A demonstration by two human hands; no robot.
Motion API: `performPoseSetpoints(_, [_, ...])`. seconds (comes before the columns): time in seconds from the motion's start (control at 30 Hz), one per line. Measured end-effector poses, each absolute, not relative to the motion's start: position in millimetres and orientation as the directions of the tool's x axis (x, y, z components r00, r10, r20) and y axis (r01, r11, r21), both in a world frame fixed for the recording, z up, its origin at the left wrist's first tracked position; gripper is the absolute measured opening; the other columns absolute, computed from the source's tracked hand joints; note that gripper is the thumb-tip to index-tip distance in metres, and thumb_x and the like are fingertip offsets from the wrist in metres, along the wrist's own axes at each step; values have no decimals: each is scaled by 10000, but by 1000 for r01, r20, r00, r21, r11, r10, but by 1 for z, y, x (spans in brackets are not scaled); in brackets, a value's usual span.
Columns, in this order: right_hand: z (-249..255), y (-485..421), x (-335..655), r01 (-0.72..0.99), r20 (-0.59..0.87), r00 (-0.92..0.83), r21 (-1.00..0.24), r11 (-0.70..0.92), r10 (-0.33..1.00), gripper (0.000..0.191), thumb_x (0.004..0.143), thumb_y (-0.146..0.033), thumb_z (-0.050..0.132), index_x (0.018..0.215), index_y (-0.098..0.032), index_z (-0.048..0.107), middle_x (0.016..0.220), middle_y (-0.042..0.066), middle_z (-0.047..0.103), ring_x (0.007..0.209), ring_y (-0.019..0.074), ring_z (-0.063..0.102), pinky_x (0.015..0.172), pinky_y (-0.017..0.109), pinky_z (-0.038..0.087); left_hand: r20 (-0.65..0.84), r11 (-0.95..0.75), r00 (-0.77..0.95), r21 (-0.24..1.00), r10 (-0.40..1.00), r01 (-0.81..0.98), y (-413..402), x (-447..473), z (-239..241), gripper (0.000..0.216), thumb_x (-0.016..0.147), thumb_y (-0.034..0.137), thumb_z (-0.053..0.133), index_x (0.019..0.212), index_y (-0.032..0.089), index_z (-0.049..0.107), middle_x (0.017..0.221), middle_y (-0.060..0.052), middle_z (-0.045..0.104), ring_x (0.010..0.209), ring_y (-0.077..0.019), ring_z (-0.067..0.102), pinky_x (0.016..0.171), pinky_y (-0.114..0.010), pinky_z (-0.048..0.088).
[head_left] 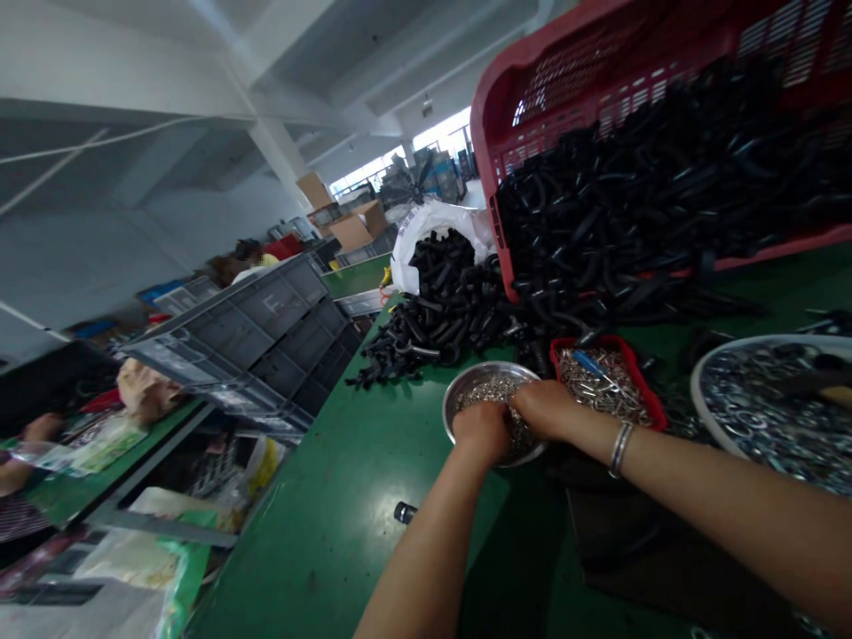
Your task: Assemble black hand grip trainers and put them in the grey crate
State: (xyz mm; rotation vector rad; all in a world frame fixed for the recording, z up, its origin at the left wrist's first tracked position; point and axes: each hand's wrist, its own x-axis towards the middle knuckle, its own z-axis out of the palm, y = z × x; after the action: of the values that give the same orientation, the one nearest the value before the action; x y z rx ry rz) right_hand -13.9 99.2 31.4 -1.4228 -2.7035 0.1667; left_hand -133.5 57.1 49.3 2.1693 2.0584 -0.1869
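Both my hands reach into a small round metal bowl full of tiny shiny metal parts on the green table. My left hand is curled into the parts at the bowl's near side, fingers buried. My right hand, a silver bangle on its wrist, rests on the bowl's right side with its fingers bent down into the parts. What either hand holds is hidden. A small red tray of metal pins sits just right of the bowl.
A tipped red crate spills black curved rubber hoses over the table's far side. A large white basin of washers stands at right. Grey stacked crates sit at left. A small black cylinder lies near my left forearm.
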Motion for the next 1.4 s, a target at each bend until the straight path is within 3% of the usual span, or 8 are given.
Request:
performPoseSetpoints(0.13, [27, 100, -2, 809, 37, -566, -169, 564, 823, 172, 738, -207, 522, 775, -194, 690, 837, 112, 675, 808, 280, 623, 615, 350, 463, -144, 0, 9, 64, 989, 998, 56, -137, 47, 242, 809, 337, 445, 964, 313, 629, 963, -26, 658, 872, -209, 612, 719, -296, 469])
performPoseSetpoints(0.3, [33, 96, 8, 750, 89, -605, -268, 604, 791, 200, 802, -265, 494, 831, -216, 685, 881, 51, 673, 874, 195, 600, 731, 280, 438, -130, 31, -18, 102, 991, 994, 57, -139, 43, 205, 798, 356, 480, 921, 323, 641, 909, -1, 671, 849, -190, 614, 700, -267, 453])
performPoseSetpoints(0.5, [40, 67, 69, 710, 215, -458, -494, 501, 862, 246, 816, -350, 465, 820, -216, 672, 814, 13, 681, 768, 169, 612, 687, 264, 459, -54, 87, -80, 163, 995, 983, 55, -136, 48, 218, 828, 370, 450, 949, 297, 616, 960, -8, 654, 870, -181, 599, 694, -256, 435])
performPoseSetpoints(0.7, [6, 19, 144, 820, 266, -311, -411, 399, 912, 322, 828, -380, 390, 891, -229, 668, 920, 45, 670, 854, 223, 609, 765, 371, 473, 40, 7, -17, 236, 999, 972, 48, -116, 44, 212, 850, 342, 422, 963, 287, 593, 982, -14, 639, 869, -178, 595, 703, -258, 426])
performPoseSetpoints(0.93, [-9, -14, 150, 811, 240, -192, -507, 291, 952, 302, 811, -401, 408, 834, -240, 662, 849, 41, 674, 779, 202, 624, 690, 334, 511, -18, 107, -106, 223, 994, 969, 53, -114, 38, 215, 852, 284, 400, 947, 221, 582, 960, -70, 639, 862, -218, 601, 726, -319, 436])
performPoseSetpoints(1.13, [-12, -17, 149, 814, 297, -177, -492, 310, 938, 320, 823, -371, 372, 862, -227, 655, 885, 48, 672, 823, 202, 622, 746, 337, 505, 76, -208, 195, 455, 978, 866, 24, -85, 40, 172, 854, 266, 420, 945, 227, 561, 943, -15, 629, 855, -149, 570, 748, -242, 422])
performPoseSetpoints(1.23, [-14, -18, 149, 823, 304, -169, -480, 304, 938, 322, 822, -355, 367, 857, -214, 655, 873, 50, 672, 816, 198, 624, 738, 324, 508, 82, -350, 349, 422, 933, 836, 9, -63, 30, 156, 853, 277, 427, 914, 232, 564, 910, -7, 616, 840, -153, 554, 741, -247, 420])
performPoseSetpoints(1.4, [-15, -17, 147, 847, 311, -205, -419, 327, 928, 325, 833, -334, 358, 873, -194, 649, 875, 65, 666, 809, 199, 619, 735, 329, 504, 101, -383, 372, 347, 923, 856, 2, -50, 11, 159, 864, 280, 407, 904, 220, 549, 886, -9, 589, 829, -161, 539, 720, -254, 417])
